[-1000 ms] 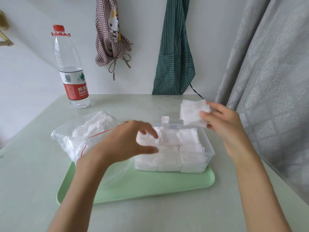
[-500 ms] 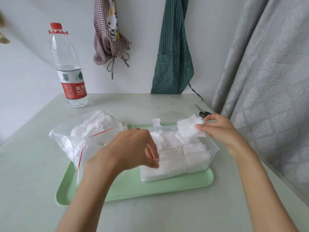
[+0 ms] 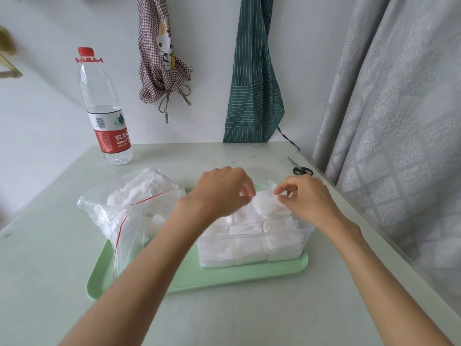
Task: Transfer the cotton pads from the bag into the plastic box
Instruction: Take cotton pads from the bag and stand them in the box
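Observation:
A clear plastic box [image 3: 307, 234] packed with white cotton pads [image 3: 245, 243] stands on the right half of a green tray [image 3: 224, 279]. A clear zip bag [image 3: 129, 211] with a red seal line lies on the tray's left side, with more pads inside. Over the box's far right corner, both hands meet at a small stack of cotton pads [image 3: 265, 204]. My right hand [image 3: 308, 198] pinches the stack's right edge with thumb and forefinger. My left hand [image 3: 223, 193] has curled fingers, and its fingertips pinch the stack's left edge. The box's far wall is hidden behind the hands.
A water bottle [image 3: 106, 116] with a red cap stands at the back left of the pale table. Small black scissors [image 3: 300, 169] lie at the back right near the grey curtain [image 3: 399, 121]. Two aprons hang on the wall behind.
My right hand lowered its pad stack from above the box onto the box's far right corner. My left hand moved right across the box to meet that stack.

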`<state>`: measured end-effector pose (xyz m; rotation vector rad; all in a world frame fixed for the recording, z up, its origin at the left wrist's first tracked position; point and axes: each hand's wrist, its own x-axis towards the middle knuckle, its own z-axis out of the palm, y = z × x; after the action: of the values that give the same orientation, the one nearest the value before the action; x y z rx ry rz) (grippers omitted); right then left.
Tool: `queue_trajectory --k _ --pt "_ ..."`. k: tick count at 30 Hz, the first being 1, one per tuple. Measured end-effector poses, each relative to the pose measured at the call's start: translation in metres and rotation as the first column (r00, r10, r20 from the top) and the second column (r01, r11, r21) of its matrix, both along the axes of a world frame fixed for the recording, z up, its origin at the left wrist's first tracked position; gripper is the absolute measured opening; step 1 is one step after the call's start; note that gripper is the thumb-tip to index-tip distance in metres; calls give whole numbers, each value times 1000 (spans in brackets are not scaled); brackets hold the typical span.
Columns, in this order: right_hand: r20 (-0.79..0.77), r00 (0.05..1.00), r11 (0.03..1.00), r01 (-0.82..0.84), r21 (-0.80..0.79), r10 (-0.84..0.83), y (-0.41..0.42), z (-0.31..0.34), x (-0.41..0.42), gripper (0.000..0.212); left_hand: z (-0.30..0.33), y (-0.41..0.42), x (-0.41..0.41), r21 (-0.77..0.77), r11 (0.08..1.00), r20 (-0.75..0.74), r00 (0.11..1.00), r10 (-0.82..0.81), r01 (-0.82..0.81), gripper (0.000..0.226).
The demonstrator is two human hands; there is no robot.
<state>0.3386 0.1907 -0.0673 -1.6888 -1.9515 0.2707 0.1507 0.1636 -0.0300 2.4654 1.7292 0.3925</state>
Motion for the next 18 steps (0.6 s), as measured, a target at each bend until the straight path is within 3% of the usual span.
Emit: queue_trajectory --k 3,8,13,18 --pt "48 999 999 -14 -48 16 5 3 0 10 -27 16 28 64 998 8 1000 11 -11 20" --pt "304 949 993 -103 57 81 7 1 3 15 -57 18 32 99 993 74 996 57 -65 26" --pt "143 980 989 -125 -81 135 9 -6 22 31 -60 20 26 110 994 82 997 10 -19 41" --pt "180 977 981 -88 -171 119 11 -7 20 38 -55 33 25 114 993 47 999 1 -6 46"
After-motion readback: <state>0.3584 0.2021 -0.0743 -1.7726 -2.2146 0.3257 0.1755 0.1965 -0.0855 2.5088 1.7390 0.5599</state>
